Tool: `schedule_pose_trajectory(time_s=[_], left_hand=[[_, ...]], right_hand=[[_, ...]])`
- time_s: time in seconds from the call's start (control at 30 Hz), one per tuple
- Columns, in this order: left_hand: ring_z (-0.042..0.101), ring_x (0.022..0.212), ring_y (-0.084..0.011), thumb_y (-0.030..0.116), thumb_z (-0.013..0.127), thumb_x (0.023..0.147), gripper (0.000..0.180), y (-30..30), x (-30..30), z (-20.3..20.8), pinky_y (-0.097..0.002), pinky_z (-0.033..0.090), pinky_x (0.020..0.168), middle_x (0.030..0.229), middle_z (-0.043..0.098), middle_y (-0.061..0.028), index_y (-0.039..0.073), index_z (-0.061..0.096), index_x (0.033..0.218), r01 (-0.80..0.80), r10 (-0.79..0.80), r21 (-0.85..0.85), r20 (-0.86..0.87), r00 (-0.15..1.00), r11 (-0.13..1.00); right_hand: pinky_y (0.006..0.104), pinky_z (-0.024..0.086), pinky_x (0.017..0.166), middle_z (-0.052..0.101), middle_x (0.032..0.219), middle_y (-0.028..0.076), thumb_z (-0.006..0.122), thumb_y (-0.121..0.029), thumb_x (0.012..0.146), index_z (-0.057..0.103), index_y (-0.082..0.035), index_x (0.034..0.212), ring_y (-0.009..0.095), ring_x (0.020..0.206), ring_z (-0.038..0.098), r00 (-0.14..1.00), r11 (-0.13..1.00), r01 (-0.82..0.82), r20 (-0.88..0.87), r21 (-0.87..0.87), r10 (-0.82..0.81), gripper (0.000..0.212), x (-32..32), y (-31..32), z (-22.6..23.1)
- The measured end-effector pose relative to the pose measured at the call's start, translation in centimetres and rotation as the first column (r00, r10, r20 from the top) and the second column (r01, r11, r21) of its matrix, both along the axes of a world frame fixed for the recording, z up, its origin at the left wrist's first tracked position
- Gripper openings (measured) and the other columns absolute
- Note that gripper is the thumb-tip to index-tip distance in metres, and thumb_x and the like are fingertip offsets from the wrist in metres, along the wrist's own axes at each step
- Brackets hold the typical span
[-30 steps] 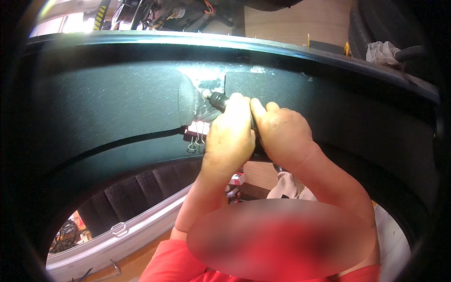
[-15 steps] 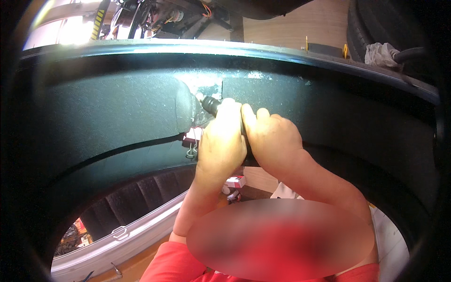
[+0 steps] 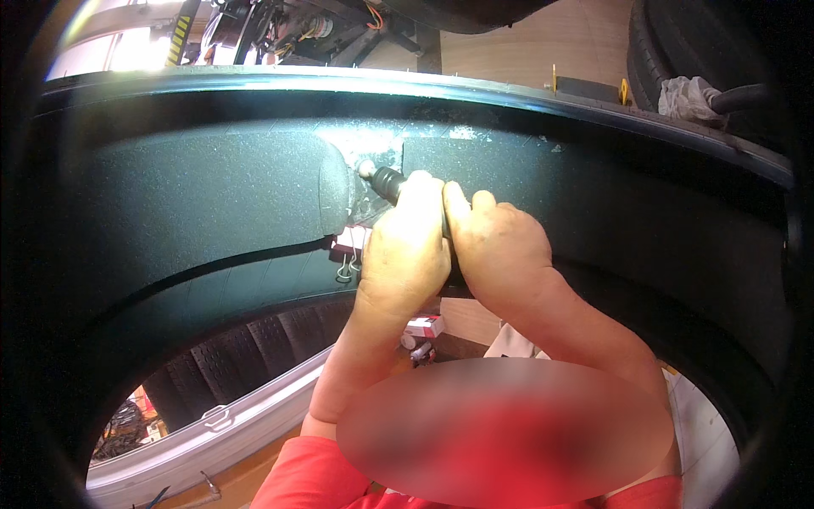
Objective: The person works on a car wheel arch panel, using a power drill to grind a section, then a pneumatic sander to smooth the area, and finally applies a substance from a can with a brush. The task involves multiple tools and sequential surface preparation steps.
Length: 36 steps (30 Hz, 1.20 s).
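We are looking down on a left hand [image 3: 405, 246] and a right hand [image 3: 502, 244] pressing side by side at the middle of a broad, curved black wall [image 3: 233, 191], both clenching in a firm grip around a black power tool [image 3: 387, 181]. The hands are hiding most of the tool's body, leaving its ringed collar and its pale, rounded tip [image 3: 366, 169] showing on their far left side. We are seeing the tool pointing far and left, into a bright, scuffed patch [image 3: 360, 142] that is breaking up the wall's dark surface. With glare washing over the spot, we are unable to tell for certain whether the tip is touching it.

Just left of the left hand, a dark red and pale clip [image 3: 346, 241] with wire loops is sitting near the wall's lower edge. On the near side, a small red-and-white box [image 3: 426, 326] is lying below the hands, while a white frame [image 3: 254, 400] is slanting across the left. At the far right, a crumpled whitish wrap [image 3: 691, 98] is hanging beside a black tyre [image 3: 678, 47].
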State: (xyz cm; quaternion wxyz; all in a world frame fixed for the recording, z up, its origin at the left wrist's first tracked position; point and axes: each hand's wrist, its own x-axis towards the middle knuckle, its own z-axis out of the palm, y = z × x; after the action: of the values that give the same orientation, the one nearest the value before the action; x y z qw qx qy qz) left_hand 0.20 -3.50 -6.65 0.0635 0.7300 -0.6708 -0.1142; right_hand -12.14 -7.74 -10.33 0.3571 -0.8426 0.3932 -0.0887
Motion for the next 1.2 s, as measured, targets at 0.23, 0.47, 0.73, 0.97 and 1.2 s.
schedule_pose_trajectory(time_s=[0.23,0.47,0.73,0.97,1.2], left_hand=[[0.064,0.092,-0.0417,0.011,0.065,0.087,0.026,0.3,0.4,0.4,-0.0431,0.052,0.079,0.102,0.062,-0.0198,0.002,0.059,0.110,-0.039,0.039,0.031,-0.011,0.999,0.999],[0.065,0.088,-0.0406,0.008,0.065,0.084,0.026,0.7,0.0,0.7,-0.0432,0.052,0.075,0.101,0.062,-0.0205,0.002,0.059,0.108,-0.073,0.071,0.056,0.035,0.997,0.996],[0.065,0.090,-0.0415,0.006,0.066,0.083,0.029,0.2,0.3,0.5,-0.0436,0.052,0.077,0.102,0.063,-0.0210,0.002,0.058,0.110,-0.045,0.045,-0.007,-0.015,0.999,0.999],[0.064,0.085,-0.0443,-0.003,0.059,0.082,0.026,0.1,-0.2,0.6,-0.0477,0.052,0.072,0.095,0.061,-0.0243,0.001,0.054,0.108,-0.041,0.041,-0.013,-0.027,0.999,0.999],[0.063,0.088,-0.0439,-0.004,0.061,0.077,0.034,-0.8,-0.8,-0.3,-0.0471,0.053,0.075,0.101,0.059,-0.0230,0.001,0.053,0.109,0.059,-0.059,-0.010,-0.027,0.998,0.998]], right_hand=[[0.0340,0.058,0.062,0.064,0.089,0.014,0.066,-0.013,0.085,0.052,-0.004,0.117,0.026,0.076,0.071,0.999,0.997,-0.024,-0.037,-0.067,0.021,0.036,0.8,0.6,-0.1],[0.0345,0.060,0.066,0.068,0.091,0.013,0.063,-0.017,0.088,0.055,-0.007,0.109,0.027,0.078,0.073,0.999,0.997,-0.041,-0.036,-0.067,0.039,0.025,0.5,0.7,0.2],[0.0356,0.060,0.065,0.068,0.090,0.014,0.061,-0.018,0.089,0.055,-0.006,0.110,0.027,0.078,0.073,1.000,0.997,-0.023,-0.020,-0.076,0.022,0.025,0.9,0.5,-0.2],[0.0344,0.058,0.063,0.064,0.089,0.012,0.065,-0.015,0.085,0.052,-0.007,0.114,0.026,0.077,0.071,1.000,0.999,0.016,0.009,-0.042,-0.016,0.033,0.6,0.6,-0.4],[0.0367,0.059,0.067,0.065,0.094,0.014,0.063,-0.013,0.087,0.052,-0.007,0.115,0.029,0.082,0.071,0.998,1.000,0.011,-0.060,0.005,-0.011,0.030,-1.0,-0.3,-0.5]])
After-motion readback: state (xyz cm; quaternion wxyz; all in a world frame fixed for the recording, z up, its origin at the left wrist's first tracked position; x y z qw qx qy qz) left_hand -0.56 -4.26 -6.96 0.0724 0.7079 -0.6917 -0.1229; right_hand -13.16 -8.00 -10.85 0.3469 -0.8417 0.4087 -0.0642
